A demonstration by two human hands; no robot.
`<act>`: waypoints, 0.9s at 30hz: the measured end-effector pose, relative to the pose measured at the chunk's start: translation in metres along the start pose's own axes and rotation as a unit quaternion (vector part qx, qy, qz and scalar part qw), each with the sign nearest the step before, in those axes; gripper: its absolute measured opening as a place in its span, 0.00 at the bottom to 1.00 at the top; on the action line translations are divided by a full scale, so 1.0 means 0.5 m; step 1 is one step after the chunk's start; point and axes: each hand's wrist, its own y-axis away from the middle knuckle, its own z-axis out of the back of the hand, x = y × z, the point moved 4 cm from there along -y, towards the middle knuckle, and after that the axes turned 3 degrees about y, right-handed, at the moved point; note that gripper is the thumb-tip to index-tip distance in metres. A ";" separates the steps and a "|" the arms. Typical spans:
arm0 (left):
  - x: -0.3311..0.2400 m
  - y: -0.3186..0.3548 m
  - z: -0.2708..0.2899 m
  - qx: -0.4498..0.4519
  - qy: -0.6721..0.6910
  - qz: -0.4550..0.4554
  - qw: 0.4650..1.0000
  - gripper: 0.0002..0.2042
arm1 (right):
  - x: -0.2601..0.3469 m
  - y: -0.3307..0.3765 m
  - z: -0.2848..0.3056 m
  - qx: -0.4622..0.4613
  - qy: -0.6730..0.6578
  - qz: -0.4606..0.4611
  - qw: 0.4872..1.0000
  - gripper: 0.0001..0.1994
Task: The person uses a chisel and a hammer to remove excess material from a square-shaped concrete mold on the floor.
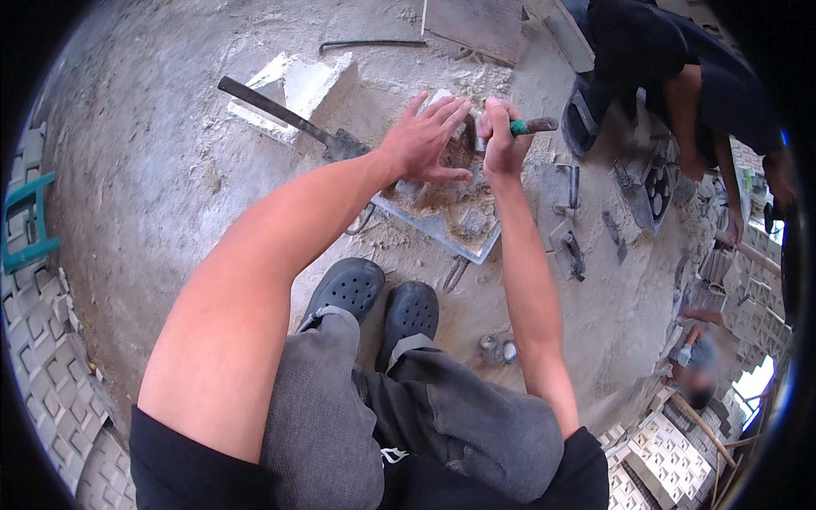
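Observation:
My left hand (427,140) lies with its fingers spread over the dusty work inside a metal-edged frame (435,235) on the ground. Close on its right, my right hand (503,144) is wrapped round a tool handle (534,127) with a green band and a dark, rounded end sticking out to the right. The tool's working end is hidden by the hand and the debris. Brown and whitish crumbly material (467,223) fills the frame. A long dark flat metal bar (276,108) runs from the upper left to beside my left wrist.
A broken white block (319,85) lies beyond the bar, and a thin bent rod (372,43) farther off. Dusty metal pieces (561,189) lie to the right. Another person (680,85) works at the upper right near a mould (656,187). A teal stool (30,223) stands far left.

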 end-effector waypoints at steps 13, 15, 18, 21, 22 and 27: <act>0.005 -0.001 0.001 0.007 0.003 0.017 1.000 0.61 | 0.178 -0.068 0.001 0.041 -0.120 0.024 0.992 0.22; 0.000 -0.004 0.000 0.007 0.003 0.017 1.000 0.61 | 0.174 -0.063 0.009 0.011 -0.117 0.029 0.993 0.22; -0.011 -0.019 0.002 0.005 0.014 0.008 1.000 0.61 | 0.059 -0.043 0.036 -0.053 -0.059 0.011 0.997 0.21; -0.002 -0.005 0.003 0.013 0.011 0.004 1.000 0.61 | -0.015 -0.015 0.034 -0.060 -0.081 -0.019 0.995 0.21; -0.004 -0.001 0.000 0.016 0.008 0.002 1.000 0.61 | -0.015 -0.014 0.040 -0.063 -0.098 -0.051 0.992 0.22; 0.001 -0.007 0.004 0.014 0.005 0.005 1.000 0.61 | 0.079 -0.033 0.040 -0.064 -0.104 -0.018 0.992 0.21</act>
